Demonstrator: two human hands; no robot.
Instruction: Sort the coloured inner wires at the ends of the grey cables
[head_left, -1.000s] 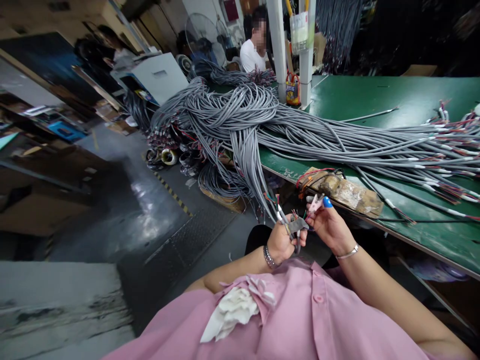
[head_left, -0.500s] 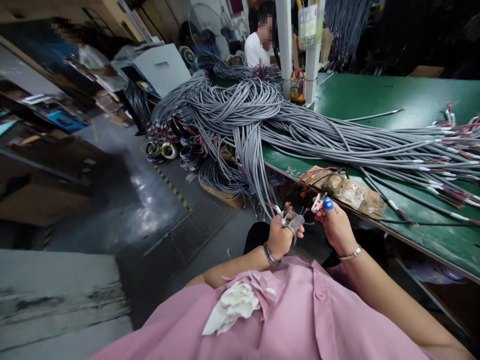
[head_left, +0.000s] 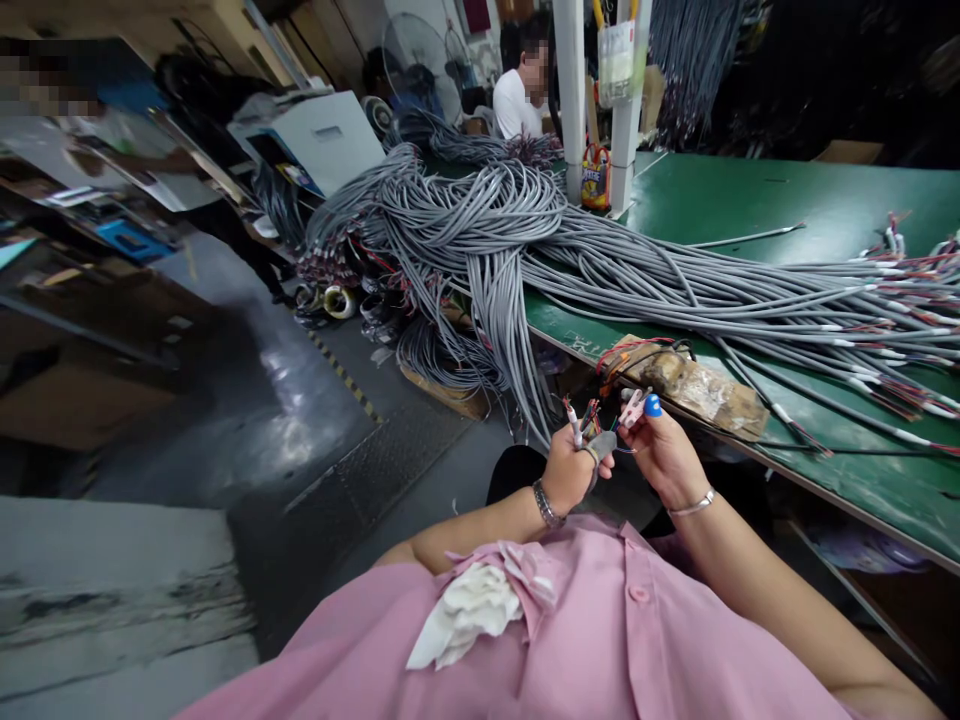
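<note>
Cables (head_left: 637, 265) on bench (head_left: 757, 200), hands (head_left: 568, 475) before its edge, person (head_left: 514, 106) behind, fan (head_left: 416, 70) further left

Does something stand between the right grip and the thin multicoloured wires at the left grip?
Nothing visibly blocks the right grip from the thin multicoloured wires. The pink clip is in it; the flat grey metallic tool, held by the left grip, sits just below the wires.

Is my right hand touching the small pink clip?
Touching: the head view shows the right hand holding the small pink clip in its fingers.

Left hand (head_left: 568, 473) gripping cable (head_left: 575, 428), right hand (head_left: 666, 456) pinching clip (head_left: 632, 410)
</note>
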